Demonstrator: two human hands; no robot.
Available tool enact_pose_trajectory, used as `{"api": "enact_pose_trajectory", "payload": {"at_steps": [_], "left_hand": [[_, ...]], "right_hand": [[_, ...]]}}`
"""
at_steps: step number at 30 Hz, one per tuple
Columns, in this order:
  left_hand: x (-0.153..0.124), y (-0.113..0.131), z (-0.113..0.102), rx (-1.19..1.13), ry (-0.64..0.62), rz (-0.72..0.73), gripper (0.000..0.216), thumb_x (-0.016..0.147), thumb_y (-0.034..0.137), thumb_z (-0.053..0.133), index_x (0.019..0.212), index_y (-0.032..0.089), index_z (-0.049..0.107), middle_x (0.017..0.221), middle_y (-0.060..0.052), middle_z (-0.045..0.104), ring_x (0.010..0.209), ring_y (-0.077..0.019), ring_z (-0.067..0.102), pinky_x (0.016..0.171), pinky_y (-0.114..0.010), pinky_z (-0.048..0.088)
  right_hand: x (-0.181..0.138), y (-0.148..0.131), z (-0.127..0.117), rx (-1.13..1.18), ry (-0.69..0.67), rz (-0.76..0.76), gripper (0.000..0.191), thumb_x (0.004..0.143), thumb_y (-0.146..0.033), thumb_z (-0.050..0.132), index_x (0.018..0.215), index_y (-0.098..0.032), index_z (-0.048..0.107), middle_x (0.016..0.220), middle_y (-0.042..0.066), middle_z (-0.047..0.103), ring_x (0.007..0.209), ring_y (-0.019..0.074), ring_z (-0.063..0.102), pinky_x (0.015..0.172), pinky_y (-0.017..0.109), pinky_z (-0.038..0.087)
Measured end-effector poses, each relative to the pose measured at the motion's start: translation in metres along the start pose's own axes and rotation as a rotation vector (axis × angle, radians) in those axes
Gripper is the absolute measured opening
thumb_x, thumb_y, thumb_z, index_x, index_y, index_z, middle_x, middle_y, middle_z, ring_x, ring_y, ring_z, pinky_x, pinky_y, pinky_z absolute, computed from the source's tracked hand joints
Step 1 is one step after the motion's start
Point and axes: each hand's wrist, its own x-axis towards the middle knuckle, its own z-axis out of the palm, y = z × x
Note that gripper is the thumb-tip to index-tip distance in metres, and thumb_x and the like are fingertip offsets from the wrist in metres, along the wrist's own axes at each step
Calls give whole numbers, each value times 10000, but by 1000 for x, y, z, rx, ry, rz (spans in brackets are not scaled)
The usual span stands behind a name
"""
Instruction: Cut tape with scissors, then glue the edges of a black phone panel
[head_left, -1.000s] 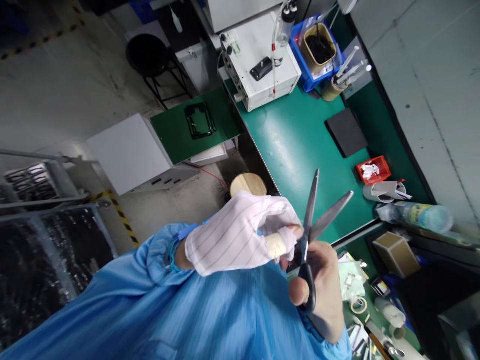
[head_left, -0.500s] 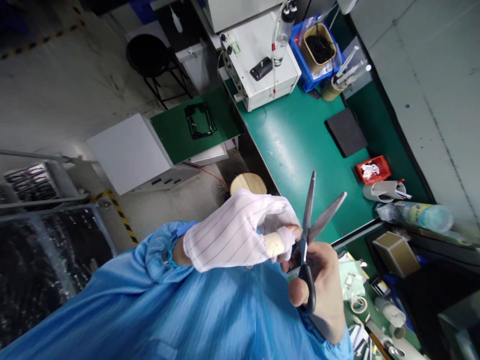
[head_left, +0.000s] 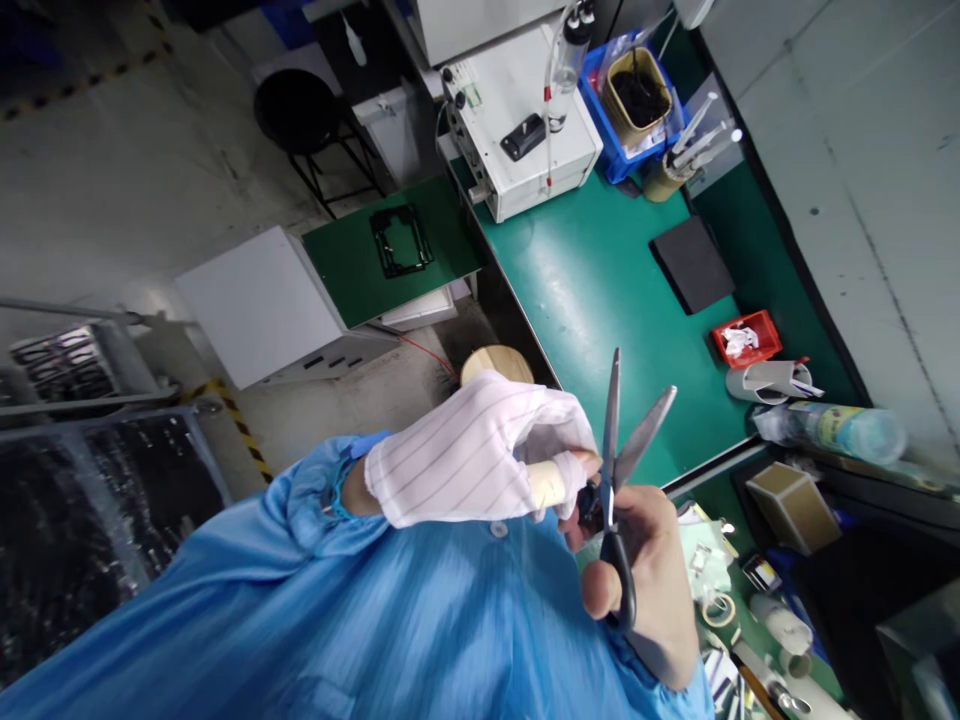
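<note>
My left hand point(head_left: 472, 455) wears a white striped glove, and yellowish tape is wrapped around a digit whose bare tip shows. Its fingers are curled in a pinch beside the scissors; whatever lies between them is hidden. My right hand point(head_left: 651, 570) is bare and closed around the black handles of a pair of scissors point(head_left: 609, 490). The scissor blades stand apart, pointing away from my body over the bench edge. A small dark piece shows between the two hands, and I cannot tell whether it is part of the scissors.
Beyond my hands is a green bench point(head_left: 592, 300) with a white machine point(head_left: 517, 150), a blue bin point(head_left: 615, 155), a dark flat pad point(head_left: 694, 265) and a red tray point(head_left: 766, 338). Tape rolls and tools crowd the lower right. A round wooden stool point(head_left: 496, 362) stands near my left hand.
The scissors have shifted slightly left, and their blades are a little closer together. My left hand has moved up slightly, still pinched beside them.
</note>
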Motion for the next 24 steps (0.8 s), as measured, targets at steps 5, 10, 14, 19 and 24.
{"api": "enact_pose_trajectory", "payload": {"at_steps": [5, 10, 14, 19, 24], "left_hand": [[2, 5, -2, 78, 5, 41, 185, 1007, 102, 679, 855, 208, 681, 716, 82, 776, 583, -46, 664, 601, -122, 539], [3, 7, -5, 159, -8, 63, 180, 1011, 97, 678, 865, 203, 676, 733, 67, 775, 618, -69, 674, 607, -153, 532], [5, 10, -5, 229, -35, 90, 211, 1008, 109, 704, 821, 206, 685, 699, 54, 747, 603, -86, 674, 595, -182, 505], [4, 13, -7, 169, -60, -20, 194, 986, 135, 685, 809, 211, 661, 670, 64, 732, 581, -84, 667, 579, -164, 510], [2, 14, -10, 124, -49, -80, 193, 984, 132, 681, 803, 198, 669, 687, 56, 749, 582, -73, 653, 568, -144, 513]], "right_hand": [[-1, -2, 0, 6, -11, 34, 949, 648, -1167, 831, 633, -226, 715, 563, 0, 630, 537, 146, 495, 548, 324, 390], [-2, -2, -1, -2, -7, 48, 956, 626, -1175, 830, 633, -225, 728, 557, 5, 632, 530, 151, 502, 541, 324, 391], [-4, -1, -4, 1, -26, 76, 955, 620, -1172, 839, 660, -220, 767, 554, 12, 642, 525, 151, 497, 532, 321, 398], [-7, -1, -13, 5, -39, 77, 956, 597, -1169, 851, 700, -221, 802, 586, 21, 674, 552, 161, 540, 549, 319, 422], [-7, 1, -18, -23, -57, 39, 976, 631, -1195, 800, 771, -229, 842, 684, 48, 749, 642, 213, 672, 641, 339, 520]]}}
